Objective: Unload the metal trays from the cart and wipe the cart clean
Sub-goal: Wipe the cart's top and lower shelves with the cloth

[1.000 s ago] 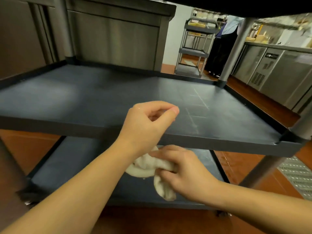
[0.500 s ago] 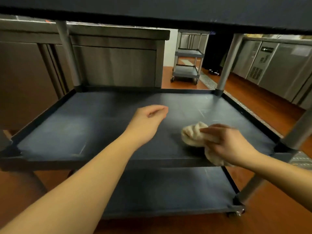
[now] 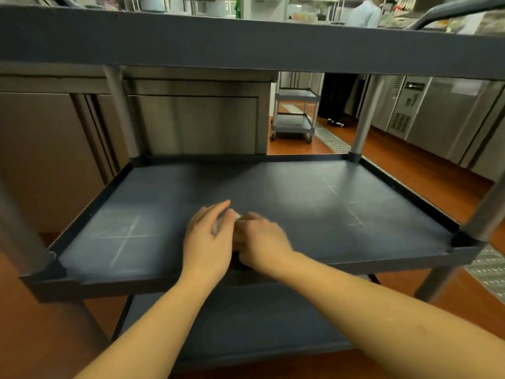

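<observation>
A: Cart, position?
B: Cart (image 3: 109,285) fills the frame, seen from its long side. Three dark shelves on grey posts (image 3: 120,110). Top shelf (image 3: 246,45) runs across the upper frame, middle shelf (image 3: 328,214) sits at centre, bottom shelf (image 3: 246,324) is at lower centre under the forearms.

A: Cloth?
B: Only a pale sliver of cloth (image 3: 236,216) shows. It lies on the middle shelf, centre frame near the front rim, wedged between the two hands. The rest is hidden.

A: Hands?
B: They touch each other over the cloth. The right hand (image 3: 259,242) is knuckles up, fingers curled down round the cloth, grasping it. The left hand (image 3: 207,242) lies against it from the left, fingers stretched fairly straight and clenching nothing. Motion blur on both, the left worse.

A: Shelf surface?
B: Pale crossed scuff lines (image 3: 123,236) at left of the middle shelf, fainter ones at right.

A: Surroundings?
B: Steel cabinets (image 3: 191,124) behind the cart at left, more along the right edge. Red-brown floor (image 3: 396,160). A metal grate (image 3: 332,138) runs across it just right of centre. A second cart (image 3: 296,116) stands at upper centre, well apart. A person (image 3: 363,12) in a light top is at upper right, above the top shelf.
</observation>
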The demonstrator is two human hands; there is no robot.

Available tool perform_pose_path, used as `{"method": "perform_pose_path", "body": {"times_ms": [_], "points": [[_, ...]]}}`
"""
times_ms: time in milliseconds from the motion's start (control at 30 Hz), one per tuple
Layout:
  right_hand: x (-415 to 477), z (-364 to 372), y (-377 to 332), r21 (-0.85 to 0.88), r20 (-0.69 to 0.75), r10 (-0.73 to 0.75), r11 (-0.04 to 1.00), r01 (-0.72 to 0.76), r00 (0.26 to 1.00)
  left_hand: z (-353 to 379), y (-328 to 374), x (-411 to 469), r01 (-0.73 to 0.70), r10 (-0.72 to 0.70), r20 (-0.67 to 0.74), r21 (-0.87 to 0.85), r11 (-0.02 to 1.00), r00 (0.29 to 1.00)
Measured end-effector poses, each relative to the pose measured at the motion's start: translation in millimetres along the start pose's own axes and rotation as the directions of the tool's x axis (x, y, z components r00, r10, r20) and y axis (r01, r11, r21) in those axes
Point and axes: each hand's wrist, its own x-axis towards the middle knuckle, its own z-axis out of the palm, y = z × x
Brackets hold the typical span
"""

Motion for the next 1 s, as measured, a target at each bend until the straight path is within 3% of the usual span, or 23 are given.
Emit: {"method": "perform_pose_path", "body": {"times_ms": [100,200,267,367,567,667,833,933,1000], "points": [[23,17,-49,0.048,0.004,-0.128,0.991,0.128,0.992,-23,-11,3,0.020,-0.020,-0.050,-0.008,1.000,0.999],[42,23,-39,0.008,0.007,-0.118,0.993,0.118,0.993,-18,-13,4,0.035,-0.038,-0.042,-0.054,0.998,0.998],[53,18,-6,-0.043,0.006,-0.067,0.997,0.067,0.998,2,-8,3,0.026,-0.027,-0.002,-0.073,0.997,1.000],[62,0,73,-0.089,0.015,0.122,0.989,-0.120,0.992,46,5,5,0.049,-0.042,0.078,-0.084,0.995,0.996],[30,-61,257,-0.059,-0.123,0.387,0.916,-0.396,0.914,139,36,21,0.011,-0.044,0.323,0.103,0.995,0.945],[7,-89,322,-0.144,-0.156,0.518,0.830,-0.538,0.841,172,46,26,-0.011,-0.025,0.378,0.093,0.996,0.926],[19,-101,351,-0.101,-0.221,0.603,0.767,-0.633,0.766,194,53,42,-0.034,0.027,0.344,0.013,0.999,0.938],[49,-86,339,-0.126,-0.262,0.541,0.802,-0.584,0.799,187,49,48,0.010,-0.003,0.328,-0.021,1.000,0.945],[72,-72,328,-0.048,-0.261,0.525,0.831,-0.554,0.810,172,43,50,0.037,-0.028,0.302,-0.023,0.999,0.953]]}}
